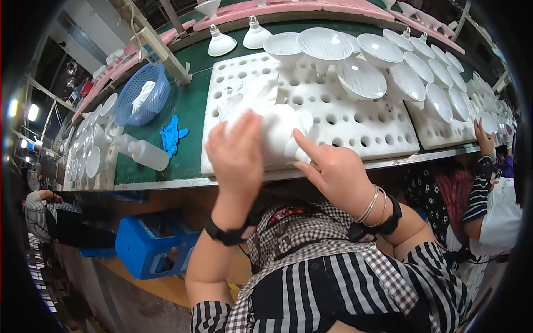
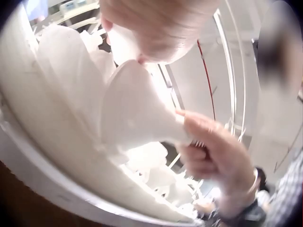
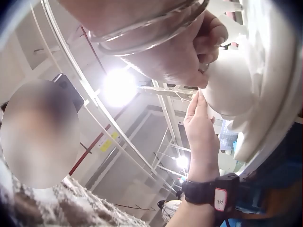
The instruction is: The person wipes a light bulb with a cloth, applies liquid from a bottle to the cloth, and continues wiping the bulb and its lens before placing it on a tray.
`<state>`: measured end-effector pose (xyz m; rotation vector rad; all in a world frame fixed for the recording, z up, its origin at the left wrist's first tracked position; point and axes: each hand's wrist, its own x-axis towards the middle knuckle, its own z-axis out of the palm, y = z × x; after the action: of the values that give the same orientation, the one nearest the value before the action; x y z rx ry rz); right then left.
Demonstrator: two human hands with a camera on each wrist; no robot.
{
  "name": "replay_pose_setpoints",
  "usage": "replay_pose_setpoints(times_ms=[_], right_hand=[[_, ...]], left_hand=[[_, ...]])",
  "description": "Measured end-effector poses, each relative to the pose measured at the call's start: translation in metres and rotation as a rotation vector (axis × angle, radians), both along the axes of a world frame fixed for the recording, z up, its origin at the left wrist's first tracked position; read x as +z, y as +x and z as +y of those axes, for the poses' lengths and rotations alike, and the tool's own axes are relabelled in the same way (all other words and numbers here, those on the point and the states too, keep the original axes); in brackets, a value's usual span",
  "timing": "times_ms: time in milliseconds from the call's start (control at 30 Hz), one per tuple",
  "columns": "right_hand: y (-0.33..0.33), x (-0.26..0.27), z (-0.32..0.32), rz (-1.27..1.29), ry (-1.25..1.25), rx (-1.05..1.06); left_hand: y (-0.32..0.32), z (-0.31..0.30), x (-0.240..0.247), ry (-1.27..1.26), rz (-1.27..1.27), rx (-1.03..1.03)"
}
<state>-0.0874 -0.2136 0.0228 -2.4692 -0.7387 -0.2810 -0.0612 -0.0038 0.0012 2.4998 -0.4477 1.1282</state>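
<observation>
My right hand (image 1: 338, 172) grips a white cone-shaped reflector bulb (image 1: 277, 130) by its narrow screw-base end, index finger stretched along the neck. The bulb (image 2: 135, 109) lies on its side above the front of a white foam board (image 1: 383, 130). At the bulb's wide end is my left hand (image 1: 239, 150), blurred in the head view. Its fingers and thumb pinch a white piece that looks like cloth (image 2: 124, 42), right at the bulb's rim. Behind this hand a crumpled white sheet (image 1: 255, 94) rests on the foam board.
Several reflector bulbs (image 1: 362, 77) stand face up on the foam boards at the right. Two more (image 1: 222, 43) stand base up at the back. Leftward are a blue basket (image 1: 158, 91), a blue glove (image 1: 173, 136) and a white bottle (image 1: 150, 154). A blue stool (image 1: 147, 244) stands below.
</observation>
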Motion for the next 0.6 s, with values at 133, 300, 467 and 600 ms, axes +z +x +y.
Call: replay_pose_setpoints(times_ms=[133, 300, 467, 600], right_hand=[[-0.001, -0.01, 0.0, -0.023, -0.031, -0.003], [-0.007, -0.008, -0.006, -0.033, -0.004, 0.01], [-0.007, -0.015, -0.005, -0.079, 0.036, -0.003], [0.003, -0.017, -0.005, -0.105, -0.022, -0.014]], left_hand=[[-0.009, -0.014, 0.005, 0.171, 0.022, -0.105], [0.028, 0.04, 0.002, -0.364, 0.208, -0.104], [-0.002, 0.011, 0.006, -0.499, 0.098, -0.123], [-0.02, -0.022, 0.014, 0.169, 0.078, -0.174]])
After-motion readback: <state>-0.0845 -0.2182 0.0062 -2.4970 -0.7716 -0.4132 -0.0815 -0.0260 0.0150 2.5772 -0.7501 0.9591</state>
